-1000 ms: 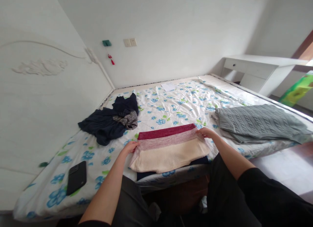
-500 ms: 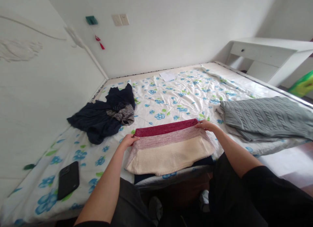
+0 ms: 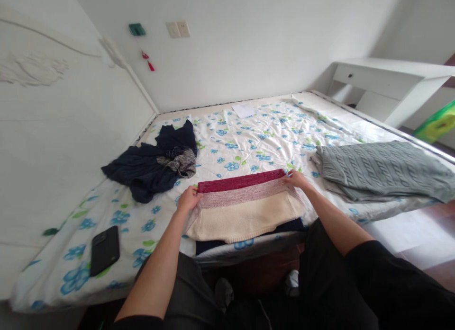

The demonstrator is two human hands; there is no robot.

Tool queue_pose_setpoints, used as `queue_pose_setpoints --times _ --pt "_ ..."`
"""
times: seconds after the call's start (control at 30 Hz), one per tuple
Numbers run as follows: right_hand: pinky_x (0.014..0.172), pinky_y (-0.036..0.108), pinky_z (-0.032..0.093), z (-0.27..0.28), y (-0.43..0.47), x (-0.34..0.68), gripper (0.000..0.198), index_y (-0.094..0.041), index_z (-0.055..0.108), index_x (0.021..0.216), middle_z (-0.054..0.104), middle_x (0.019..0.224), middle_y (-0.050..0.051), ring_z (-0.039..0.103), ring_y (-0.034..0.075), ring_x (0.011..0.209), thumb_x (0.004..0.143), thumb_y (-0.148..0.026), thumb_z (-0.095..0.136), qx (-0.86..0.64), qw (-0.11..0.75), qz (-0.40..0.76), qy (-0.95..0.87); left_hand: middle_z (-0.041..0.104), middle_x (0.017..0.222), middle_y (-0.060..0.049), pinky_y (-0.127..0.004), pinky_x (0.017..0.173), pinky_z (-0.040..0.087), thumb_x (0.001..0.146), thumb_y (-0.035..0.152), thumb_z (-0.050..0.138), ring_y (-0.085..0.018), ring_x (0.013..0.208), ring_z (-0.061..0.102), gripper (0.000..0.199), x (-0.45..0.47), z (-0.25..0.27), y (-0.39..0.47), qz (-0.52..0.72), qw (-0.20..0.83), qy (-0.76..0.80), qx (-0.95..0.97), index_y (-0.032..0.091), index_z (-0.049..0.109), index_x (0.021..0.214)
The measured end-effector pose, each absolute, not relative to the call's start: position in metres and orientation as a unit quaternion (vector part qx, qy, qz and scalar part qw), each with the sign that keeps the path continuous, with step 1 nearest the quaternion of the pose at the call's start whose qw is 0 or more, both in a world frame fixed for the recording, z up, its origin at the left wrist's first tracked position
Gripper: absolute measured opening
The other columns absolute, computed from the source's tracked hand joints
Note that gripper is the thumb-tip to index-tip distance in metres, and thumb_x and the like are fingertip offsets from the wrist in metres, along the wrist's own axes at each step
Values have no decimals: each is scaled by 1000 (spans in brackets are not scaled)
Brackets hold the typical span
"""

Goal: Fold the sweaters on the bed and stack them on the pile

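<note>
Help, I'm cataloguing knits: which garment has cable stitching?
The folded grey knit garment at right; the burgundy-and-cream knit and crumpled navy cloth heap show none.

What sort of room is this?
Likely a bedroom: there's a broad bed against the wall, a blue-flowered sheet spread over it, and a white desk with a drawer just beyond its far right side.

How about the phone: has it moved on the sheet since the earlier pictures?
No: the phone lies against the same blue flower on the sheet; only the camera's view has shifted.
</note>
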State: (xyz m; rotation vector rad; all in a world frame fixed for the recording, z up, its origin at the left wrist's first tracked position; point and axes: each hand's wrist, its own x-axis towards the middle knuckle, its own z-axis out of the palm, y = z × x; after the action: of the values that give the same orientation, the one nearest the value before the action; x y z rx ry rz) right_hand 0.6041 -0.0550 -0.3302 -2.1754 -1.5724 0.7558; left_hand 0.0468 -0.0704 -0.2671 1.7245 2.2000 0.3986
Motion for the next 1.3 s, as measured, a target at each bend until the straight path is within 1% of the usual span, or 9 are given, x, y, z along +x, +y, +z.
queue_pose_setpoints --times 0.1,0.2,0.33,0.43,0.57,0.67,0.87,0.97,1.3 --pt "88 29 54 -319 -82 596 21 -20 84 108 85 112 10 77 27 106 93 -34 85 -728 172 239 -618 76 99 -4 -30 83 48 86 39 75 -25 95 72 24 58 -256 -105 176 122 733 645 26 69 106" --pt "84 30 52 -318 -123 595 11 -21 83 88 83 95 8 77 27 97 88 -32 87 -701 145 261 -647 70 83 -1 -31 79 46 87 43 74 -23 83 66 19 64 -250 -151 187 169 684 684 25 71 94" --pt "76 32 51 -329 -177 611 29 -22 76 67 73 68 5 71 25 76 80 -42 92 -688 65 347 -634 66 70 1 -31 74 43 83 48 76 -22 74 62 23 64 -254 -214 84 316 593 736 25 75 82" --pt "66 31 46 -334 -202 628 50 -22 65 53 59 53 2 60 19 60 77 -57 92 -686 8 384 -618 68 73 2 -30 72 40 76 41 79 -22 75 63 18 60 -261 -243 -5 327 566 757 26 75 85" --pt "54 30 33 -329 -213 635 58 -21 69 57 50 50 -1 40 13 50 75 -73 87 -659 -2 436 -613 73 84 -1 -30 74 40 72 37 77 -23 81 66 24 50 -267 -254 -28 290 569 769 26 76 93" --pt "51 28 28 -324 -213 625 59 -21 67 57 48 50 -3 35 11 50 70 -74 89 -638 -1 457 -620 76 87 -4 -31 79 45 77 41 73 -25 84 70 26 44 -268 -252 -16 304 567 765 25 81 96" --pt "53 26 34 -320 -209 617 51 -21 62 53 51 50 -2 45 13 53 64 -59 94 -637 -9 459 -619 83 94 -8 -34 88 51 80 42 70 -29 95 74 25 37 -264 -246 2 309 563 767 27 86 92" --pt "53 26 33 -318 -209 628 53 -21 56 49 48 49 -3 42 12 52 66 -55 92 -637 -13 456 -622 83 94 -8 -35 92 51 84 42 67 -30 99 74 23 30 -259 -245 14 295 554 778 27 84 86" --pt "60 29 37 -317 -210 640 44 -21 62 52 56 53 -1 51 16 59 65 -45 97 -669 -8 409 -621 82 81 -6 -33 77 47 78 47 75 -28 83 74 22 40 -253 -245 -15 319 570 757 27 82 75"
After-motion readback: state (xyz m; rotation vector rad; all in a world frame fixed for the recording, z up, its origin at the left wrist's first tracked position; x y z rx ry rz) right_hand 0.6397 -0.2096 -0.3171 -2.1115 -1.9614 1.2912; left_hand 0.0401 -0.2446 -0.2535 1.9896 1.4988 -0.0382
